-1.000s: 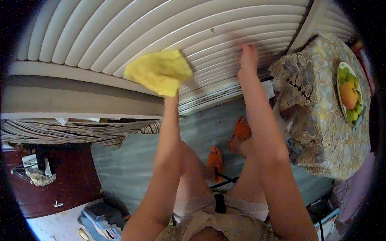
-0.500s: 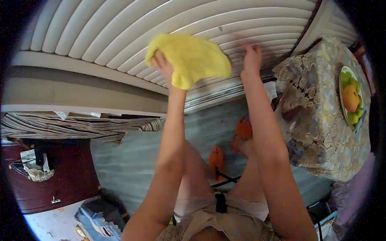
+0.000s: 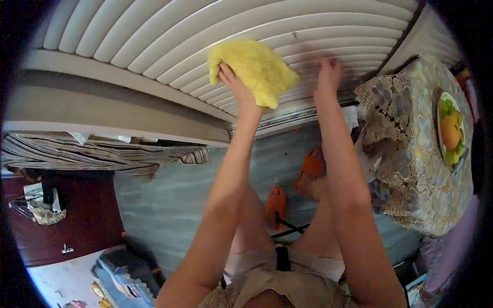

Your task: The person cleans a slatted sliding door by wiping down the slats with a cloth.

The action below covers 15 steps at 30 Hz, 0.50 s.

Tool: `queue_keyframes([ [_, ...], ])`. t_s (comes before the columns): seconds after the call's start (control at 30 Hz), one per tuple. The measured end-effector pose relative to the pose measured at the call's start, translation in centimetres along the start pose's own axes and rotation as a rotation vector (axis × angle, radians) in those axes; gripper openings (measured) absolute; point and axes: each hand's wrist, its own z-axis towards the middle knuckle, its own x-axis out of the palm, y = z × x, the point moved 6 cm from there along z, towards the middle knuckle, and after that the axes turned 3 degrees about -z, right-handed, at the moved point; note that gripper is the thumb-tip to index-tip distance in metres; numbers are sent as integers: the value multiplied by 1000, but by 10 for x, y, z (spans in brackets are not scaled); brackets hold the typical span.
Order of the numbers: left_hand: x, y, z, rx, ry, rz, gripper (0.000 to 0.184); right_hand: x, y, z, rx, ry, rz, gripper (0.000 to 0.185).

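My left hand grips a yellow cloth, its fingers bent over the cloth's near edge. The fluffy cloth lies bunched against the white slatted panel, covering part of several slats. To the right of the cloth, my right hand is raised close to the slats. It holds nothing that I can see, and two fingertips show a little apart. Whether that hand touches the panel I cannot tell. A small dark mark sits on a slat above and between the hands.
On the right stands a table with a lacy patterned tablecloth, bearing a plate of fruit. Orange slippers are on my feet on the grey-green floor. Striped fabric and a dark red surface lie at the left.
My left hand and the yellow cloth have shifted right relative to my body. My right hand has moved only slightly right. The whole view has turned a little.
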Motion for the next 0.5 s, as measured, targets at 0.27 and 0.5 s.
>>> queue_keyframes([
  [0.27, 10, 109, -38, -301, 16, -199, 55, -7, -1, 14, 66, 79, -25, 41],
  [0.5, 37, 57, -46, 52, 32, -201, 51, -1, -28, 30, 1, 77, -239, 63],
])
